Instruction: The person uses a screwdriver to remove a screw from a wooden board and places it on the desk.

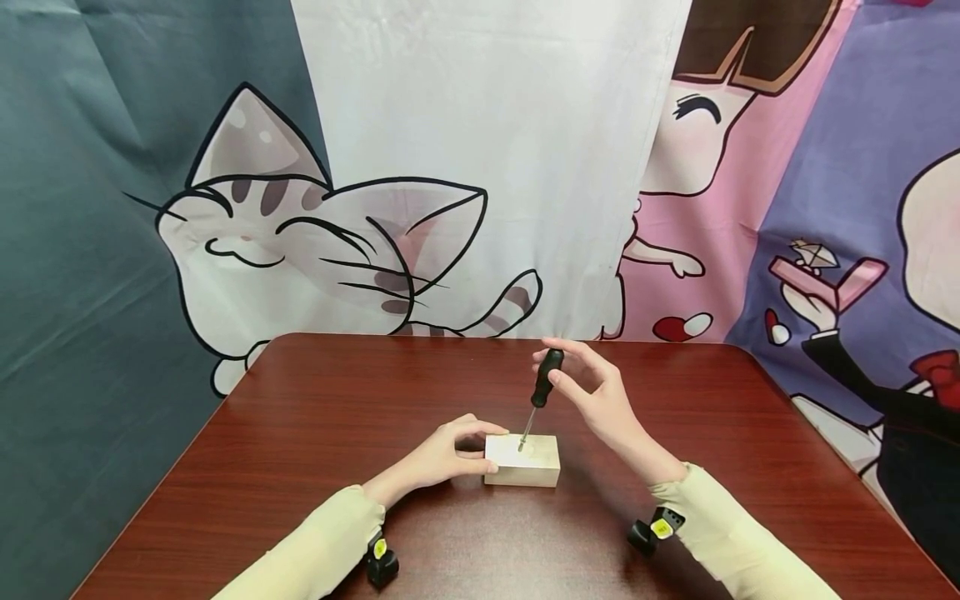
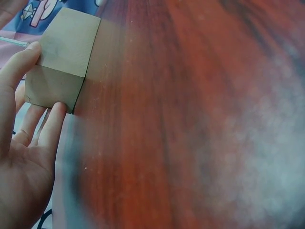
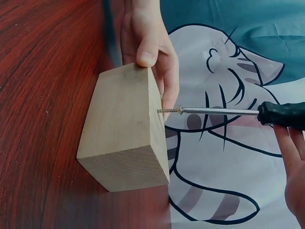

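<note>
A pale wooden block point(image 1: 522, 475) lies on the table. My left hand point(image 1: 442, 454) grips its left end, thumb on the near side and fingers at the far side and end. In the right wrist view a threaded screw point(image 3: 167, 111) stands in the block's top face, with much of its thread showing. The tip of a screwdriver point(image 3: 219, 111) meets the screw head. My right hand point(image 1: 603, 396) holds the screwdriver's black handle point(image 1: 547, 379) between thumb and fingers, above the block. The shaft leans slightly in the head view.
The reddish-brown wooden table point(image 1: 360, 375) extends around the block. Behind it hangs a cloth backdrop point(image 1: 487, 100) printed with cartoon figures. Small black devices point(image 1: 382, 567) are strapped to both wrists over pale yellow sleeves point(image 1: 322, 533).
</note>
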`<state>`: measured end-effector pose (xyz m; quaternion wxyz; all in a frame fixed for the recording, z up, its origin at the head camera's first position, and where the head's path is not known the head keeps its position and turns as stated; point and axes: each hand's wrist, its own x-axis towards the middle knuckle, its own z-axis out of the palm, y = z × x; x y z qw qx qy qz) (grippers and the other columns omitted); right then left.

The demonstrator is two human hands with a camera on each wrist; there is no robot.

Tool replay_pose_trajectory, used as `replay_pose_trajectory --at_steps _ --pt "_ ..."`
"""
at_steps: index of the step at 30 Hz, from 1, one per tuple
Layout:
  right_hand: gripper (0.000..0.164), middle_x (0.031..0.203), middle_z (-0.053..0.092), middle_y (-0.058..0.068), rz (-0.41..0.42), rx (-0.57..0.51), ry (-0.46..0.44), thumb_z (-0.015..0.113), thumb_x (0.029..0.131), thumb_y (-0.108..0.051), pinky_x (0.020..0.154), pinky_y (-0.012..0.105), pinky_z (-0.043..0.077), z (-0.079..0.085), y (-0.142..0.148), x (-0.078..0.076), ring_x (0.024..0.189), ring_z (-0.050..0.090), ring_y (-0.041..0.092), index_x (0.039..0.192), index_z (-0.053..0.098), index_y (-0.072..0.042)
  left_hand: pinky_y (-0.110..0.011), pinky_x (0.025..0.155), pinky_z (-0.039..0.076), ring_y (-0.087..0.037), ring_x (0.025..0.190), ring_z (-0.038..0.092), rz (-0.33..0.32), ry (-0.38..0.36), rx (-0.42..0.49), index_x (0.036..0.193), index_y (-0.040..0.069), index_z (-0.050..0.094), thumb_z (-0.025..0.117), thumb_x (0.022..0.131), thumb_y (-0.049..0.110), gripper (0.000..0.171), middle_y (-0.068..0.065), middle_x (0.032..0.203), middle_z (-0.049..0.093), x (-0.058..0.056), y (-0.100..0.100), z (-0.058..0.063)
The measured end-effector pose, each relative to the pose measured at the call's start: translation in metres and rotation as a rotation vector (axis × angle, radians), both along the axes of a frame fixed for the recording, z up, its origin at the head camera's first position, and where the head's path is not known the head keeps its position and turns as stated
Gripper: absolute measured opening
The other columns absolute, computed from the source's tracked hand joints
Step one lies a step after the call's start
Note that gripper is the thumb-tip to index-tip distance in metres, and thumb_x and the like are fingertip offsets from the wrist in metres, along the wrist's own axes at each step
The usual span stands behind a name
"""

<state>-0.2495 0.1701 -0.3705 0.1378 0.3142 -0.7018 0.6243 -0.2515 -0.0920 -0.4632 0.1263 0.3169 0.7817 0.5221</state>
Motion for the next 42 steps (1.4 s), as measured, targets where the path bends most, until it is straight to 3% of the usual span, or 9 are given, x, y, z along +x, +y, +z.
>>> replay_pose_trajectory --at_steps 3,6,11,16,24,30,33,38,42 --pt "0.045 0.118 0.066 0.025 0.075 -0.022 0.003 0.055 0.097 0.004 0.087 0.033 0.061 0.0002 -0.0020 -0.0010 0.105 0.071 0.027 0.142 0.048 -0.001 -0.026 0.098 0.055 -0.016 0.119 0.060 0.002 -0.001 0.000 0.132 0.022 0.063 0.079 0.085 0.024 0.050 -0.005 0.111 0.055 -0.0003 0.0000 -0.0001" --pt "0.041 0.119 0.062 0.035 0.102 -0.037 0.008 0.051 0.099 0.004 0.086 0.035 0.061 -0.0005 -0.0045 -0.0013 0.105 0.071 0.026 0.140 0.046 0.001 -0.026 0.098 0.054 -0.016 0.119 0.060 0.004 -0.002 -0.001 0.133 0.022 0.063 0.079 0.085 0.024 0.050 -0.005 0.112 0.055 -0.0005 0.0000 -0.0004" --pt "0.036 0.119 0.066 0.014 0.001 -0.030 0.029 0.060 0.094 0.004 0.078 0.026 0.060 -0.0038 -0.0078 0.0008 0.097 0.071 0.013 0.129 0.054 0.003 -0.025 0.098 0.054 -0.014 0.119 0.060 0.010 -0.007 -0.006 0.133 0.022 0.063 0.080 0.085 0.024 0.051 -0.004 0.112 0.055 -0.0008 0.0000 -0.0014" --pt "0.044 0.094 0.064 -0.002 -0.133 0.003 0.037 0.073 0.086 0.001 0.060 0.019 0.051 -0.0072 -0.0093 0.0028 0.072 0.066 0.007 0.127 0.057 -0.001 -0.026 0.098 0.054 -0.014 0.119 0.060 0.009 -0.008 -0.003 0.133 0.023 0.063 0.079 0.085 0.024 0.051 -0.004 0.112 0.055 -0.0006 0.0004 -0.0013" --pt "0.039 0.090 0.064 0.003 -0.099 0.007 0.012 0.071 0.089 -0.002 0.066 0.021 0.056 -0.0050 -0.0061 0.0016 0.075 0.066 0.009 0.126 0.058 -0.001 -0.024 0.098 0.054 -0.012 0.118 0.061 0.011 -0.006 -0.004 0.131 0.026 0.064 0.080 0.084 0.023 0.050 -0.003 0.110 0.055 -0.0014 -0.0001 -0.0014" --pt "0.043 0.107 0.070 -0.004 -0.085 0.062 0.026 0.065 0.093 -0.002 0.077 0.022 0.058 -0.0014 -0.0018 -0.0005 0.090 0.069 0.010 0.135 0.057 -0.007 -0.025 0.098 0.054 -0.015 0.117 0.061 0.004 0.008 -0.007 0.131 0.025 0.064 0.080 0.085 0.024 0.049 -0.005 0.110 0.055 -0.0009 0.0004 0.0008" --pt "0.047 0.115 0.070 0.006 -0.014 0.043 0.033 0.058 0.096 0.002 0.082 0.028 0.060 -0.0004 -0.0013 -0.0018 0.101 0.070 0.018 0.142 0.050 -0.007 -0.026 0.098 0.055 -0.019 0.118 0.062 0.002 0.020 -0.004 0.132 0.022 0.063 0.079 0.085 0.023 0.050 -0.007 0.110 0.055 -0.0010 0.0006 0.0010" --pt "0.043 0.118 0.063 0.027 0.074 -0.011 0.031 0.049 0.099 0.005 0.079 0.036 0.062 -0.0011 -0.0034 -0.0020 0.102 0.070 0.026 0.141 0.044 -0.001 -0.029 0.098 0.055 -0.022 0.118 0.062 -0.004 0.025 0.005 0.133 0.018 0.063 0.079 0.085 0.021 0.051 -0.011 0.110 0.055 -0.0021 0.0005 -0.0002" --pt "0.035 0.121 0.066 0.011 0.018 -0.014 0.024 0.053 0.098 0.002 0.083 0.031 0.061 -0.0026 -0.0048 0.0004 0.102 0.070 0.018 0.133 0.052 -0.001 -0.030 0.097 0.056 -0.021 0.115 0.062 -0.015 0.022 -0.022 0.132 0.020 0.063 0.079 0.085 0.022 0.049 -0.010 0.112 0.056 -0.0029 0.0004 0.0037"
